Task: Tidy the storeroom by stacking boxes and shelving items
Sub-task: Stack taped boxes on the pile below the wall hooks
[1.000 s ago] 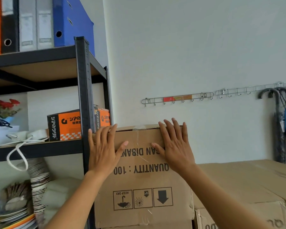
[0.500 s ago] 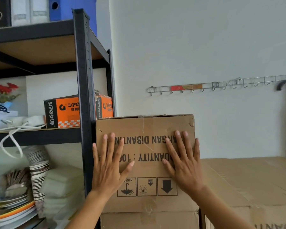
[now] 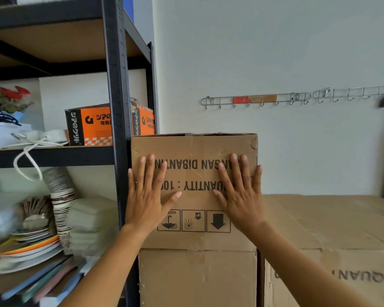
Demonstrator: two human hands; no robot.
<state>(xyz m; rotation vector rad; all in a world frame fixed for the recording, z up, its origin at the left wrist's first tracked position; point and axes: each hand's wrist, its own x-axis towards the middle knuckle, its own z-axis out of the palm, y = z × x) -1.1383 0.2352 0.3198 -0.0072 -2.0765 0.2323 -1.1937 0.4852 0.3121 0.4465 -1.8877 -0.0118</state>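
Pale wall (image 3: pixel 275 52) is being seen at the back, and a hook rail (image 3: pixel 255 99) is being carried on it. At the left, a black rack (image 3: pixel 116 85) is being filled with an orange box (image 3: pixel 93 125), cups (image 3: pixel 60 196) and plates (image 3: pixel 27 251). Just beside the rack, the top box (image 3: pixel 195 147) is being held up by a second box (image 3: pixel 197 278) under it. Its print is being shown upside down. The front of the top box is being pressed by both hands. The left hand (image 3: pixel 146 196) is being laid flat on the left part, fingers straight, spread apart and pointing up. The right hand (image 3: pixel 242 200) is being laid flat on the right part the same way. Nothing is being gripped by either hand. A wide box (image 3: pixel 341 229) is being seen just beside the stack, on the right.
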